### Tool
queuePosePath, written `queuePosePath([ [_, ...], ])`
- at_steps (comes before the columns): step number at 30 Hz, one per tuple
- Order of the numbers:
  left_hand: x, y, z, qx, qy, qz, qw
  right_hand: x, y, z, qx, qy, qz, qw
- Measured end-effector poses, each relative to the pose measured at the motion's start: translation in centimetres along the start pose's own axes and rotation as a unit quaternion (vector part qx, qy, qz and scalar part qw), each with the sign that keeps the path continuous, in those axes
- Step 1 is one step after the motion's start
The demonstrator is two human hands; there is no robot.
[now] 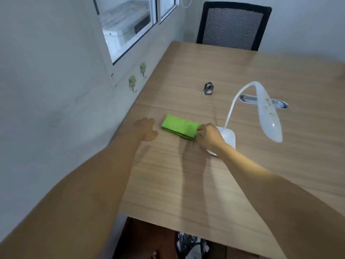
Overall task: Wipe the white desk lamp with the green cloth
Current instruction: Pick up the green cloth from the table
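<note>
Cloth (180,126) is lying folded on the table (242,174), long axis running left-right between the hands. Right hand (210,136) is pinching its near-lamp end; left hand (146,128) is hovering spread, just beside. Lamp (268,113) is standing right.

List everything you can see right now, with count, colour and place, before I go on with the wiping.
cloth: one, green, folded, flat on the desk near its left edge
lamp: one, white, bent neck, base on the desk right of the cloth, specks on its head
desk: one, light wood grain, along the wall
metal fitting: one, grey, desk centre
cable slot: one, grey, behind the lamp head
chair: one, black with grey mesh, far end of the desk
wall hooks: two, pale green, under the window
window: one, white frame, left wall
left hand: open, left of the cloth
right hand: fingertips at the cloth's right end
</note>
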State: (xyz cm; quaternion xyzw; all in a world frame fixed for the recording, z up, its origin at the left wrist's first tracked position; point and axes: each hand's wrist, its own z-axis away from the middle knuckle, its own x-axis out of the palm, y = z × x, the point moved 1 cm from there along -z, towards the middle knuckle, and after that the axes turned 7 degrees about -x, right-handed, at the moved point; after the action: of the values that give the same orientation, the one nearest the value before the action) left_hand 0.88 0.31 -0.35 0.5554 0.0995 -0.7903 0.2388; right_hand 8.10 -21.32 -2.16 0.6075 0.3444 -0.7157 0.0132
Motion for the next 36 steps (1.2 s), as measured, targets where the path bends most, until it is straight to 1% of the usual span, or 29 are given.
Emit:
queuePosePath([
  [4, -0.1, 0.7, -2.4, 0.017, 0.01, 0.03, 0.999, 0.6, -0.5, -2.8, 0.022, -0.029, 0.004, 0.999],
  [9, 0.4, 2.2, -6.2, 0.035, 0.0, 0.055, 0.998, 1.7, -0.1, -5.7, 0.035, -0.078, 0.027, 0.996],
  [12, 0.6, 3.2, -7.6, 0.067, -0.009, 0.042, 0.997, 2.3, 0.2, -6.5, 0.046, -0.098, 0.02, 0.994],
  [15, 1.0, 4.2, -8.5, 0.092, -0.037, 0.013, 0.995, 2.7, 0.4, -7.0, 0.049, -0.118, 0.021, 0.992],
  [18, 0.9, 4.7, -8.8, 0.094, -0.047, -0.005, 0.995, 3.2, 0.7, -7.4, 0.047, -0.114, 0.032, 0.992],
  [21, 0.6, 4.7, -8.6, 0.098, -0.012, -0.031, 0.995, 3.1, 0.6, -7.3, 0.04, -0.102, 0.038, 0.993],
  [23, 0.3, 4.4, -8.1, 0.097, 0.013, -0.03, 0.995, 2.9, 0.5, -7.1, 0.028, -0.084, 0.036, 0.995],
  [28, -0.3, 3.3, -6.2, 0.079, 0.039, -0.019, 0.996, 2.2, 0.1, -5.9, 0.012, -0.038, 0.012, 0.999],
  [30, -0.7, 2.7, -5.2, 0.069, 0.029, -0.005, 0.997, 1.7, -0.4, -5.1, 0.023, -0.03, -0.016, 0.999],
  [32, -1.2, 2.1, -3.9, 0.058, -0.007, 0.014, 0.998, 1.2, -0.8, -3.9, 0.036, -0.024, -0.075, 0.996],
  [34, -1.7, 1.5, -2.7, 0.055, -0.031, 0.03, 0.998, 1.0, -0.9, -2.5, 0.057, -0.019, -0.161, 0.985],
  [36, -2.1, 0.9, -1.2, 0.048, -0.052, 0.057, 0.996, 0.9, -0.7, -0.9, 0.08, -0.004, -0.253, 0.964],
])
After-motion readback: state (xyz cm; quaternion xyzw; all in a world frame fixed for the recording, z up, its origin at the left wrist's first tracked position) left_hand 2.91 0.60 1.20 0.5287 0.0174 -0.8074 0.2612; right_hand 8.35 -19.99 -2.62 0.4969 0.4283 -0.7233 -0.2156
